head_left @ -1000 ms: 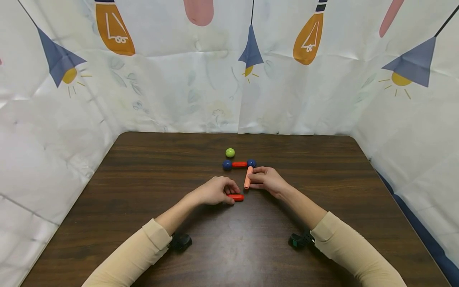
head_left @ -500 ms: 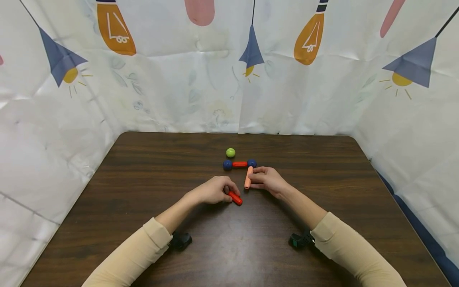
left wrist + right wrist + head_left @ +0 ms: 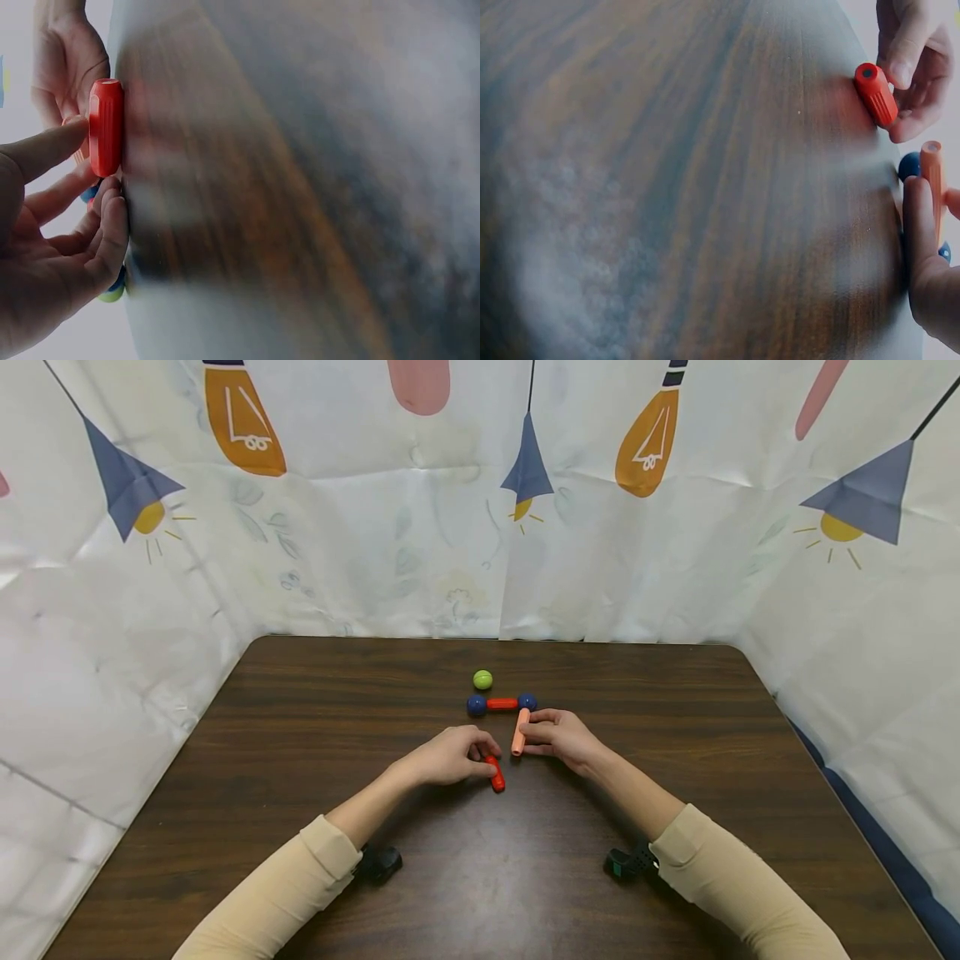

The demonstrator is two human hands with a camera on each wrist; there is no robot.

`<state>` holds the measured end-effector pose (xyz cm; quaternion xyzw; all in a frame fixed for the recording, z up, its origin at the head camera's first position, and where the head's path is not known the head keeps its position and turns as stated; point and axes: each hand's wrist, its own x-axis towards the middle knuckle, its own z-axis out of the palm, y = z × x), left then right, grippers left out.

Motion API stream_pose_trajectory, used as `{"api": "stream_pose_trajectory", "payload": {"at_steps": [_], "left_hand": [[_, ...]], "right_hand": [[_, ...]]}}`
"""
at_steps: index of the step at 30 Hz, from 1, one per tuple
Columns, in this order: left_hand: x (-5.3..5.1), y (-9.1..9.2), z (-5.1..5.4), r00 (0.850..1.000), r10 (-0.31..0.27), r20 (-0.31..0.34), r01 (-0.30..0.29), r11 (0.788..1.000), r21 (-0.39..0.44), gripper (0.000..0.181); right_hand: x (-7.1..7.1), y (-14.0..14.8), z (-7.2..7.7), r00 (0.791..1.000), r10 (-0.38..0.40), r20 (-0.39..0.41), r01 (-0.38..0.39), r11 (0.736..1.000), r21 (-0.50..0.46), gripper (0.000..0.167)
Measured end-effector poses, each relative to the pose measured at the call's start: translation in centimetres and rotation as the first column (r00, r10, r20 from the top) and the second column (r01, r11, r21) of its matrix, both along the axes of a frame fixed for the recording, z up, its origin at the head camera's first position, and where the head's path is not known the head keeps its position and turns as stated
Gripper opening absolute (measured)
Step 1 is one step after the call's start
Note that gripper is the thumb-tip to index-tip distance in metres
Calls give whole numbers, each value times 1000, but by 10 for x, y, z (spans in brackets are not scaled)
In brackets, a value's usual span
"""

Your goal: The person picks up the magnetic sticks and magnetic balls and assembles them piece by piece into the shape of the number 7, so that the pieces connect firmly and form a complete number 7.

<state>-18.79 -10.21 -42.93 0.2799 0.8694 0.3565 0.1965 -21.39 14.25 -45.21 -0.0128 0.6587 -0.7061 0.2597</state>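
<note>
My left hand [image 3: 448, 757] pinches a short red magnetic building rod [image 3: 497, 775] between thumb and fingers, low over the table. Ridges run along this rod [image 3: 106, 127], and a small grey disc shows in its end in the right wrist view. A salmon-orange rod [image 3: 521, 732] is pinched by my right hand [image 3: 564, 740], its far end at the right one of two blue balls [image 3: 527, 702]. Whether rod and ball touch I cannot tell. Another red rod [image 3: 502, 703] lies between that ball and the left blue ball [image 3: 476, 705], joining them in a row.
Just behind the row sits a yellow-green ball [image 3: 482, 679]. The dark wood-grain table [image 3: 315, 693] has rounded far corners and a pale printed curtain [image 3: 420, 552] around its back and sides. A black wrist device [image 3: 378, 865] hangs under the left forearm.
The red rod in my left hand has turned from lying sideways to pointing mostly towards the person. My right hand and the orange rod have stayed put.
</note>
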Motion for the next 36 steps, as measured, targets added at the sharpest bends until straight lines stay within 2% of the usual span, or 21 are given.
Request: {"api": "stream_pose_trajectory", "payload": {"at_steps": [6, 14, 27, 36], "left_hand": [[1, 3, 2, 1000, 1, -28, -1, 1000, -10, 20], [2, 5, 4, 1000, 20, 8, -20, 1000, -17, 16], [1, 8, -1, 1000, 23, -8, -23, 999, -30, 18], [2, 9, 4, 999, 23, 34, -22, 999, -34, 19]], "right_hand": [[0, 1, -1, 1000, 10, -10, -10, 1000, 5, 49], [0, 1, 0, 1000, 15, -16, -15, 1000, 5, 53], [1, 1, 0, 1000, 13, -10, -13, 1000, 6, 50], [2, 1, 0, 1000, 17, -18, -17, 1000, 5, 50]]}}
